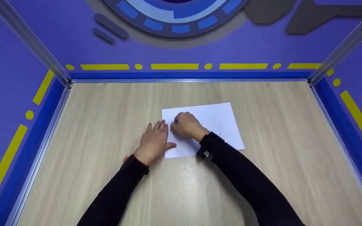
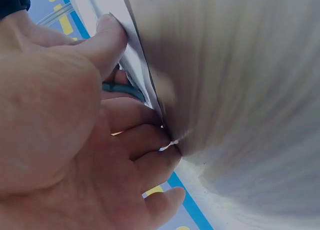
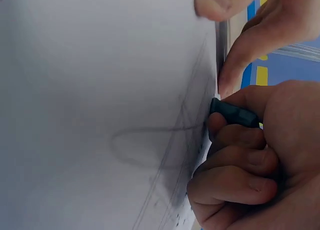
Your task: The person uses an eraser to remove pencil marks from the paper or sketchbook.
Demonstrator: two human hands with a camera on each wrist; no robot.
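A white sheet of paper (image 1: 222,119) lies on the wooden table, with faint pencil lines (image 3: 145,128) and smudges on it. My left hand (image 1: 154,139) rests with fingers extended at the sheet's left edge, its thumb over the paper. Close to its fingertips, my right hand (image 1: 186,125) holds a small dark green block, which looks like an eraser (image 3: 234,113), against the sheet. Its fingers curl round the block; most of it is hidden in the head view. Dark crumbs (image 3: 178,221) lie on the paper beside the right hand in the right wrist view.
The wooden table (image 1: 105,106) extends around the sheet on all sides. A blue and purple back wall (image 1: 181,53) with yellow marks stands behind it, with side walls left and right along metal rails (image 1: 187,80). Both forearms wear black sleeves and wrist bands (image 1: 211,146).
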